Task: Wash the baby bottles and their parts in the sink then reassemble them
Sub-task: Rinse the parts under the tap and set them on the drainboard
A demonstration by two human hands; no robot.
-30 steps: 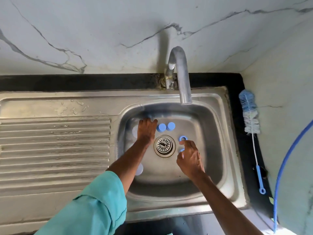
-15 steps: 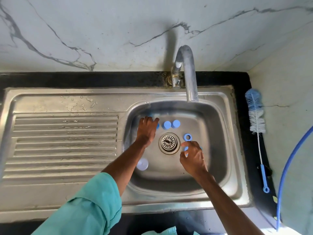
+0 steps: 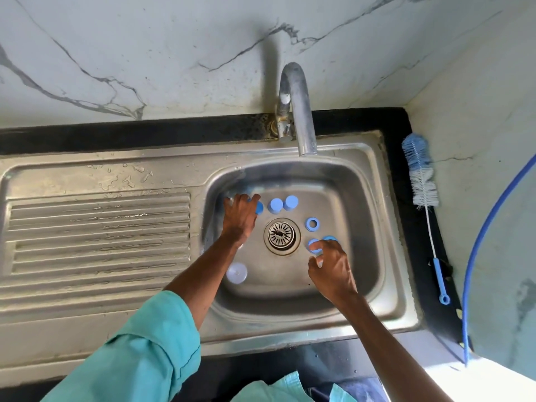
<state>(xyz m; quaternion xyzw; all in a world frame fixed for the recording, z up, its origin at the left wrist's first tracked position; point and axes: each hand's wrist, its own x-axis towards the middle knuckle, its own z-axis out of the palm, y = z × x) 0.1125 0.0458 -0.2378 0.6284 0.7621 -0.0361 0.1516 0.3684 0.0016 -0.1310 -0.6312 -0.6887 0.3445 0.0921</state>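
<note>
Baby bottle parts lie in the steel sink basin point(image 3: 374, 227). My left hand point(image 3: 239, 220) reaches to the back left, its fingers curled down over a blue cap point(image 3: 260, 207); what else lies under it is hidden. Two more blue caps point(image 3: 275, 205) point(image 3: 291, 202) stand right of it. My right hand point(image 3: 332, 269) pinches a blue ring point(image 3: 313, 246) with thumb and forefinger, right of the drain point(image 3: 282, 235). Another blue ring point(image 3: 312, 224) lies just beyond, and a third blue piece point(image 3: 331, 238) shows behind my fingers. A clear round part point(image 3: 237, 273) lies beside my left forearm.
The tap spout point(image 3: 301, 117) hangs over the basin's back edge; no water runs. A ribbed, wet draining board point(image 3: 98, 227) lies to the left. A blue and white bottle brush point(image 3: 422, 181) rests on the black counter at the right, beside a blue hose point(image 3: 478, 242).
The blue cap has come into sight from under my left fingers. My right hand has drawn back slightly from the rings, uncovering the one it pinches. The view has shifted.
</note>
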